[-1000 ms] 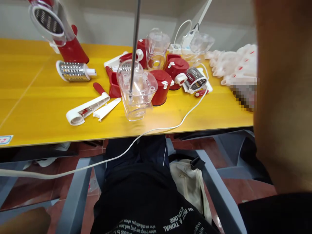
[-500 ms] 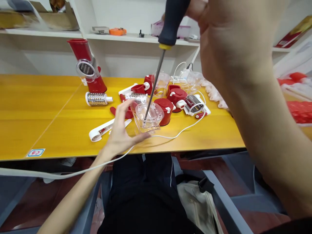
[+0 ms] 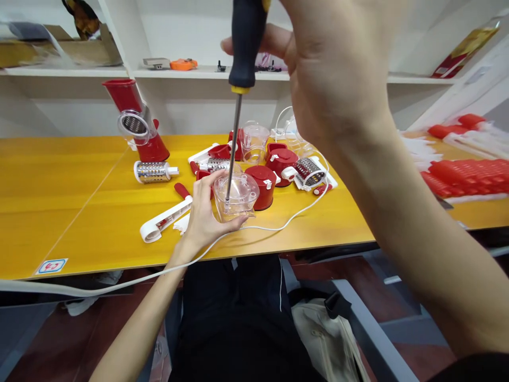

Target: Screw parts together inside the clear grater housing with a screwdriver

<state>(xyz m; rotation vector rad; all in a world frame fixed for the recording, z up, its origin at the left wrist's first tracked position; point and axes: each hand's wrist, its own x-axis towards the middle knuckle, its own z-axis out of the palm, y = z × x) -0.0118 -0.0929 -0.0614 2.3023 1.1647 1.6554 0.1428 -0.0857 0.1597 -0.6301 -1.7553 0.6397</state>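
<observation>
My left hand (image 3: 207,215) grips a clear plastic housing (image 3: 243,193) at the front of the table, thumb below it and fingers along its far left side. Up close to the camera, my right hand (image 3: 314,58) is closed on a screwdriver (image 3: 243,48) with a dark handle and a yellow collar. The screwdriver points down, nearly upright, and its tip meets the left part of the clear housing. Whether a screw sits under the tip is too small to tell. Just right of the housing stands a round red base (image 3: 260,188).
A red drum grater (image 3: 137,124) stands at the left, a metal grating drum (image 3: 153,172) before it. A white crank arm (image 3: 161,220) lies nearer. More red bases (image 3: 281,162) and a drum (image 3: 309,172) are behind. A white cable (image 3: 274,228) crosses the front; red parts (image 3: 473,175) lie right.
My right hand and the screwdriver handle have shifted left in view, so the shaft stands more upright. The tip stays on the clear housing, still held by my left hand. The camera view has shifted.
</observation>
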